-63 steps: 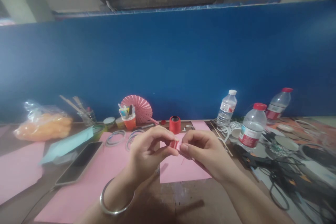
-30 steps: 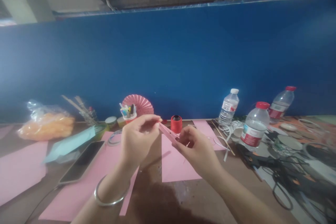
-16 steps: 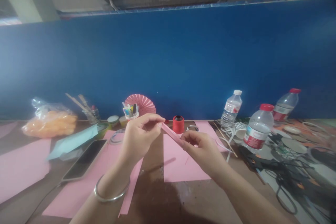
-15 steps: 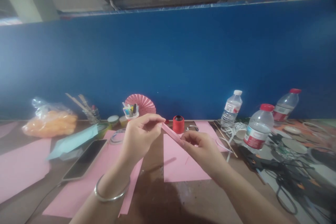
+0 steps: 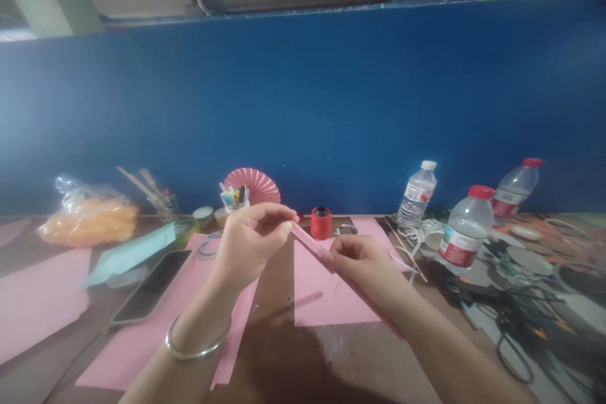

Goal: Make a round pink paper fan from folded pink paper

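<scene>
A narrow folded strip of pink paper (image 5: 310, 241) is held in the air above the table, slanting down to the right. My left hand (image 5: 255, 233), with a silver bangle on its wrist, pinches the strip's upper left end between thumb and fingers. Lower down, my right hand (image 5: 357, 259) is closed on the strip, which runs on beneath that hand towards the wrist. Below lies a sheet of pink paper (image 5: 312, 303) flat on the table. Just behind the hands stands a red spool of thread (image 5: 321, 224).
On the left are a phone (image 5: 152, 287), a light-blue face mask (image 5: 135, 251) and a bag of orange stuff (image 5: 89, 221). A pleated pink paper fan (image 5: 258, 184) stands behind a cup of pens (image 5: 234, 199). Plastic bottles (image 5: 466, 227) and tangled cables (image 5: 521, 309) crowd the right.
A longer length of the pink strip now shows below my right hand, along the forearm. Both hands keep their grip in nearly the same place.
</scene>
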### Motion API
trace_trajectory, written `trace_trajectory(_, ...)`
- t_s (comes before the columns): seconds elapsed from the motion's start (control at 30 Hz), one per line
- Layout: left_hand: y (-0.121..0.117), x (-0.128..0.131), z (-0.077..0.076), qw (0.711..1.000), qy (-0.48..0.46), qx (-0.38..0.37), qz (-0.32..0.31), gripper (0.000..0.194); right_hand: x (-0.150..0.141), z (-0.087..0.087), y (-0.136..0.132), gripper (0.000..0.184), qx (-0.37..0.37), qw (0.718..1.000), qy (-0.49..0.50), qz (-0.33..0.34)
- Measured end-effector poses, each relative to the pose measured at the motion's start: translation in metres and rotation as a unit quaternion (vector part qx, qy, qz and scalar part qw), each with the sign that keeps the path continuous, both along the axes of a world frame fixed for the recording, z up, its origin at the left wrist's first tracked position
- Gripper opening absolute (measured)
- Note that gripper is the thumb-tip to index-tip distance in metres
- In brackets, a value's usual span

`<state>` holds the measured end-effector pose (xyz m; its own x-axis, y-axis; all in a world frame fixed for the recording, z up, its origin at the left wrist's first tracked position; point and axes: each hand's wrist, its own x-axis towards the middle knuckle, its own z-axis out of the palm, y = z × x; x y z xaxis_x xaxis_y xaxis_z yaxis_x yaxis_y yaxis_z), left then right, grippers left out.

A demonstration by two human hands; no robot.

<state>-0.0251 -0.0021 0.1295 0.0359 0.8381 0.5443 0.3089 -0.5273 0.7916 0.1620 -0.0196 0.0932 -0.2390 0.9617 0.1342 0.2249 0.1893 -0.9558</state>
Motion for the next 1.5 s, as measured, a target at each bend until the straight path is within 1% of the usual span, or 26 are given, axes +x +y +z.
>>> trace_trajectory(0.27, 0.0, -0.001, -0.001, 1.0, -0.004, -0.002, 0.003, 0.011, 0.001, 0.005, 0.002, 0.03, 0.002, 0.999, -0.037, -0.003)
trace_trajectory(0.4, 0.001, -0.001, -0.001, 1.0, -0.005, 0.0, 0.001, 0.01, -0.001, 0.006, 0.0, 0.029, -0.024, 1.0, -0.011, -0.004)
trace_trajectory(0.47, 0.001, -0.001, 0.0, 1.0, -0.009, 0.002, 0.002, 0.01, -0.001, 0.006, 0.0, 0.029, -0.039, 0.999, 0.005, 0.006)
trace_trajectory(0.63, 0.001, -0.001, 0.001, 1.0, -0.01, -0.003, -0.006, 0.01, 0.0, -0.001, 0.005, 0.03, -0.041, 0.998, 0.041, 0.039)
trace_trajectory(0.77, -0.001, -0.001, 0.001, 1.0, -0.012, -0.002, -0.005, 0.01, 0.002, -0.007, 0.008, 0.03, -0.043, 0.997, 0.04, 0.05)
trace_trajectory(0.87, -0.002, 0.0, 0.002, 1.0, -0.013, -0.003, -0.007, 0.01, 0.002, -0.007, 0.008, 0.03, -0.044, 0.998, 0.04, 0.035)
trace_trajectory(0.97, -0.003, 0.0, 0.002, 1.0, -0.016, -0.009, -0.013, 0.009, 0.0, -0.006, 0.007, 0.03, -0.054, 0.997, 0.051, 0.037)
trace_trajectory(1.1, -0.001, -0.002, 0.003, 0.998, -0.054, 0.007, -0.007, 0.009, -0.001, -0.006, 0.006, 0.036, -0.055, 0.992, 0.105, 0.039)
trace_trajectory(1.17, 0.0, -0.003, 0.003, 0.997, -0.071, 0.011, -0.003, 0.009, -0.001, -0.006, 0.006, 0.036, -0.053, 0.993, 0.097, 0.038)
trace_trajectory(1.23, 0.0, -0.004, 0.004, 0.997, -0.082, 0.005, -0.008, 0.009, 0.0, -0.006, 0.006, 0.032, -0.044, 0.996, 0.072, 0.033)
trace_trajectory(1.3, 0.001, -0.004, 0.004, 0.995, -0.094, -0.004, -0.019, 0.009, -0.001, -0.004, 0.005, 0.023, -0.027, 0.998, 0.056, 0.032)
trace_trajectory(1.37, 0.001, -0.004, 0.004, 0.993, -0.11, -0.012, -0.028, 0.009, -0.002, -0.002, 0.003, 0.024, -0.022, 0.997, 0.058, 0.056)
trace_trajectory(1.43, 0.002, -0.003, 0.003, 0.992, -0.123, -0.018, -0.034, 0.01, -0.003, -0.001, 0.002, 0.028, -0.03, 0.992, 0.072, 0.104)
trace_trajectory(1.5, 0.003, -0.001, 0.003, 0.991, -0.125, -0.023, -0.034, 0.01, -0.005, -0.001, 0.001, 0.028, -0.025, 0.989, 0.072, 0.129)
